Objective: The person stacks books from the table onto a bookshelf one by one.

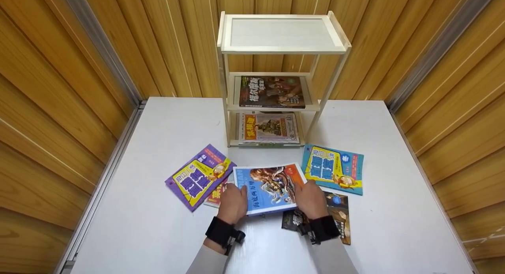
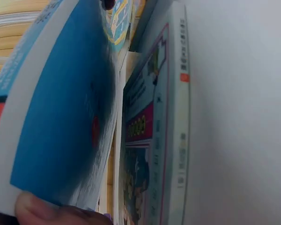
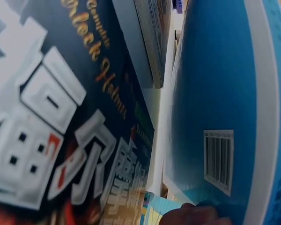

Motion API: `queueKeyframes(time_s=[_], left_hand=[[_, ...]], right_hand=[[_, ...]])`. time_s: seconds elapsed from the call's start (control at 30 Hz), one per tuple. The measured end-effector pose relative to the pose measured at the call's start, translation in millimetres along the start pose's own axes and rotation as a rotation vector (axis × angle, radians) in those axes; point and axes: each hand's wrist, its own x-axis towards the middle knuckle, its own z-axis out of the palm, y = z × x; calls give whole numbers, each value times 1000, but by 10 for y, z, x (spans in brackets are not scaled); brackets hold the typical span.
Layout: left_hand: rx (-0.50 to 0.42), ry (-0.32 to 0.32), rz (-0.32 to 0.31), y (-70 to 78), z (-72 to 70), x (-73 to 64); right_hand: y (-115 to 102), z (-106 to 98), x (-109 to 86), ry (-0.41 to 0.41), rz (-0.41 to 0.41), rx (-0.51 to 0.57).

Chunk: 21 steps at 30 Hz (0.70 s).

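Observation:
A blue-covered book (image 1: 272, 189) with an octopus picture is held up by both hands. My left hand (image 1: 232, 203) grips its left edge, thumb on top, and my right hand (image 1: 311, 199) grips the right edge. The right wrist view shows its blue back cover (image 3: 215, 93) with a barcode, and fingers (image 3: 192, 215) under it. Beneath the held book, a pink-and-white book (image 1: 214, 197) lies partly hidden; its spine (image 2: 180, 117) shows in the left wrist view. A dark book (image 1: 339, 214) lies partly under my right hand and wrist.
A purple book (image 1: 201, 177) lies left on the white table (image 1: 130, 187), a teal one (image 1: 335, 167) right. Behind stands a cream shelf rack (image 1: 282, 51). A dark brown book (image 1: 272, 91) lies on its middle shelf, a yellow-and-red-titled book (image 1: 272, 128) on the bottom one.

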Motion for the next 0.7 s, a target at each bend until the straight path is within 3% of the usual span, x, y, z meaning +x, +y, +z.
queueKeyframes(time_s=[0.3,0.7], left_hand=[[-28,31,54,-14,26,-16],[-10,-40,50,-6,-40,-31]], right_hand=[[72,7,-26,-25,-16,-12],[46,3,-44,-58,57,-4]])
